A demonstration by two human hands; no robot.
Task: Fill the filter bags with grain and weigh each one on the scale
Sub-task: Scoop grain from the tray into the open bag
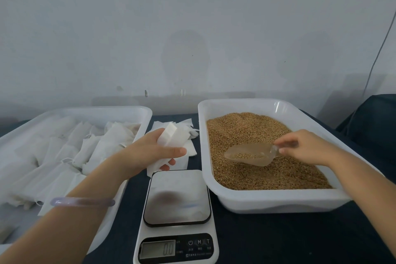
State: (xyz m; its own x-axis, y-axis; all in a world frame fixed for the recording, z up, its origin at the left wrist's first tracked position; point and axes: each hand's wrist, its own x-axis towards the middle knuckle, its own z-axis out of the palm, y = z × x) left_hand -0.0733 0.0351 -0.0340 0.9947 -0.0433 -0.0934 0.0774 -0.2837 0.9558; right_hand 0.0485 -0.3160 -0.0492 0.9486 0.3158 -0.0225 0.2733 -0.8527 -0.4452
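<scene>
My left hand [150, 150] holds a white filter bag [174, 137] with its mouth held apart, above and behind the scale [176, 216]. The scale's steel plate is bare and its display reads 0.0. My right hand [306, 148] grips the handle of a clear plastic scoop [250, 154] that carries some brown grain. The scoop hovers just over the grain [257, 135] in the white tray [278, 199] on the right.
A second white tray [137, 111] on the left holds several filled filter bags [70, 152]. A loose pile of flat filter bags [184, 124] lies on the dark tablecloth between the trays. A bracelet [82, 202] circles my left wrist. A grey wall stands close behind.
</scene>
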